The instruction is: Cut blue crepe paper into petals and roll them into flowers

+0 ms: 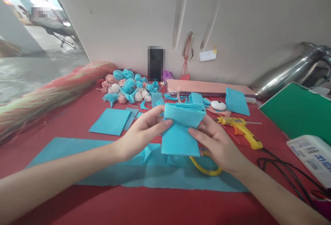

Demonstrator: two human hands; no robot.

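Note:
A folded piece of blue crepe paper (180,140) is held up above the table, its top flap bent over. My left hand (148,126) pinches it at the left edge, thumb in front. On the right side my right hand (216,140) grips the same paper, its thumb pressed on the front. A yellow scissors-like handle (207,171) shows below my right hand; whether it hangs from the fingers or lies on the table I cannot tell. Beneath both hands a long blue paper strip (85,176) lies flat. A folded blue square (110,121) lies to the left.
Blue, pink and white paper flowers (129,85) are heaped at the back left. A yellow glue gun (241,130) with a black cord lies right, near a white oval object (218,105). Beyond stand a green board (300,114) and a metal kettle (289,68).

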